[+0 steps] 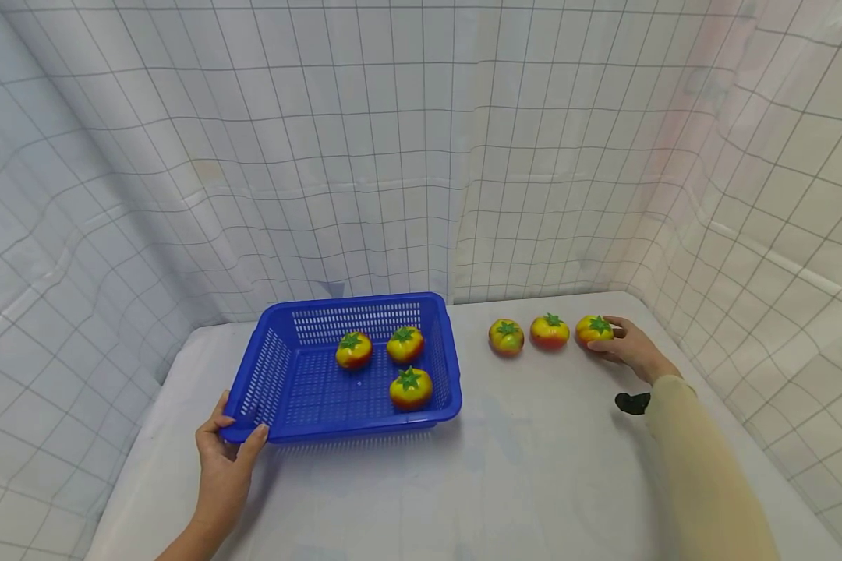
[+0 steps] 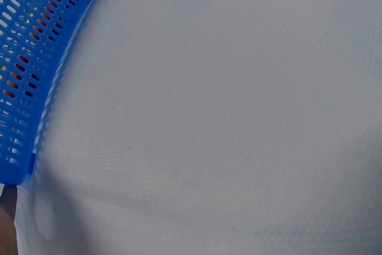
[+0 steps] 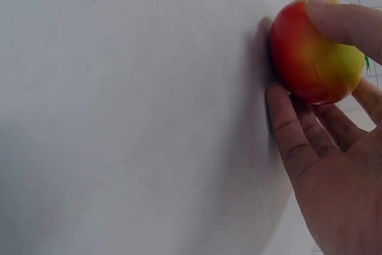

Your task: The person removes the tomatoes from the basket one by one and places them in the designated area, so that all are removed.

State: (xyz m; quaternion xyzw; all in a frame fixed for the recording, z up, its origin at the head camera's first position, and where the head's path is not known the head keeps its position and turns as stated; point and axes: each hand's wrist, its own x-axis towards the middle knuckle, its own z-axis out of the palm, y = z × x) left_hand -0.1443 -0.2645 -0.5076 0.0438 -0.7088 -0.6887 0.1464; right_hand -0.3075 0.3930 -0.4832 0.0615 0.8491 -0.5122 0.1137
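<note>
A blue plastic basket (image 1: 351, 435) with slotted walls sits left of centre in the head view. Inside it lie three red-and-yellow tomatoes with green leafy tops, one of them a front tomato (image 1: 411, 389). My left hand (image 1: 224, 467) grips the basket's near left corner, thumb on the rim; the left wrist view shows only a sliver of that hand. At the right end of a row, my right hand (image 1: 635, 351) holds a tomato (image 3: 316, 52) between thumb and fingers. In the right wrist view the thumb presses its upper side and the fingers lie around its far and lower side.
Two more tomatoes, a left one (image 1: 507, 337) and a middle one (image 1: 550, 332), stand right of the basket on the white-covered table (image 1: 505, 475). A dark object (image 1: 632, 403) shows beside the right sleeve. Grid-patterned curtains (image 1: 421, 156) enclose the back and sides.
</note>
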